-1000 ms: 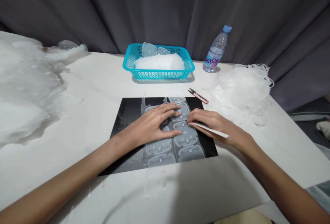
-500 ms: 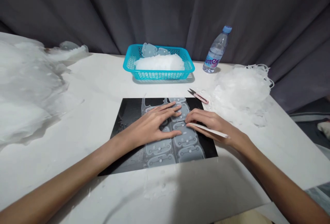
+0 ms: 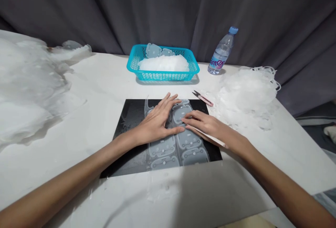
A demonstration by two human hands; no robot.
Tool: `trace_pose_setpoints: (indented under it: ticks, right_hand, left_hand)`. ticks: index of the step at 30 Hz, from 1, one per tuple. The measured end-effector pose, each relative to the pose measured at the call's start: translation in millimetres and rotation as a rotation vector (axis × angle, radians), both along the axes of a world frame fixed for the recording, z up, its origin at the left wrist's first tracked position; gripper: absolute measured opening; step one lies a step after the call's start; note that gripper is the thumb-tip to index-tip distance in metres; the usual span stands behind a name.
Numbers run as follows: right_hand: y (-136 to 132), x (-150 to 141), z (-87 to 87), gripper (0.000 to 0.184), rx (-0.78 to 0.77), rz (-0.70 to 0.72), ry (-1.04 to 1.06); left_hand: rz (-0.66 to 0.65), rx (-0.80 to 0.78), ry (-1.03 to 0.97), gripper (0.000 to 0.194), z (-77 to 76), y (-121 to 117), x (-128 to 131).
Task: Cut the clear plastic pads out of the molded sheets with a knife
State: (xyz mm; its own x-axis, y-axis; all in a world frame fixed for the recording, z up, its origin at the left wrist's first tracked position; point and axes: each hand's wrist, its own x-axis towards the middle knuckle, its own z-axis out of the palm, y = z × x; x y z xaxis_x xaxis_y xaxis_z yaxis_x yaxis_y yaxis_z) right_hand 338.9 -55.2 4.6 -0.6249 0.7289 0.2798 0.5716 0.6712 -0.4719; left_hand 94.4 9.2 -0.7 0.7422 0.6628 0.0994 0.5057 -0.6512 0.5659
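Note:
A translucent moulded sheet (image 3: 188, 139) of rounded pads, joined by thin material, lies on a black mat (image 3: 131, 116). My left hand (image 3: 157, 119) rests open on the sheet, fingers spread and pointing away, the thumb stretched toward the right hand. My right hand (image 3: 203, 124) is closed around a slim white tool (image 3: 214, 139), whose back end sticks out below the palm. Its tip sits among the fingertips at the edge between two pads and is too hidden to make out. Pink-handled thread snips (image 3: 203, 99) lie just past the mat's far right corner.
A turquoise basket (image 3: 168, 77) at the back holds a stack of white translucent pieces (image 3: 164, 63). A water bottle (image 3: 220, 53) stands right of it. Stringy clear scraps (image 3: 249, 95) are heaped at right, and a big pile of translucent sheets (image 3: 28, 88) covers the left.
My left fingers have shifted away and lifted off the upper right pad, uncovering it. My right hand has moved slightly left with the white tool along the pad's lower edge.

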Motion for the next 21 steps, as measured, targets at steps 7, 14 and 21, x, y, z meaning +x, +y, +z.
trace_pose_setpoints:
  ticks: [7,14,21]
  right_hand:
    - [24,-6,10.4,0.022,0.065,-0.27,0.215]
    - [14,-5,17.4,0.018,-0.048,-0.282,0.358]
    - [-6,-22,19.3,0.02,-0.138,-0.272,0.504]
  left_hand:
    - [-0.026,-0.039,0.042,0.095,-0.6,6,-1]
    - [0.159,0.147,-0.157,0.09,3.7,-6,-3]
    - [0.323,-0.718,-0.231,0.073,46.5,-18,12]
